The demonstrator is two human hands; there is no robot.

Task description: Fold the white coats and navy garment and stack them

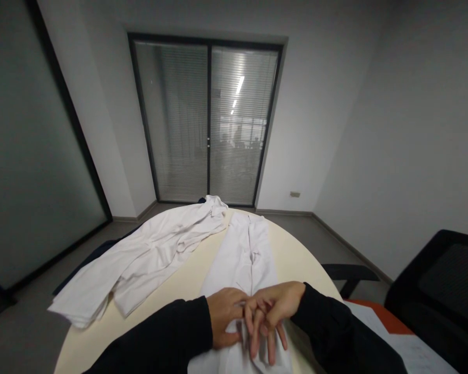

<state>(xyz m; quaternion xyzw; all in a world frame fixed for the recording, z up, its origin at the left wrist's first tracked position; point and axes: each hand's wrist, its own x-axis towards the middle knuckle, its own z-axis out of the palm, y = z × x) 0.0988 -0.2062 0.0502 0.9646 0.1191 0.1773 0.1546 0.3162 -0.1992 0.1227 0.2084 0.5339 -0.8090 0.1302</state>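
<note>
A long white garment, folded narrow, lies lengthwise on the round cream table. My left hand rests on its near part, thumb apart from the fingers, with cloth showing in the gap; some fingertips are hidden behind my other hand. Crossing over them, my right hand has its fingers spread and pointing down toward the cloth, holding nothing that I can see. A second white garment, loosely laid and wrinkled, covers the table's left side, with dark cloth showing beneath its far edge.
To the right stands a black mesh chair with an armrest. Papers and an orange-red item lie beside my right sleeve. Beyond the table are a glazed partition with blinds and grey walls.
</note>
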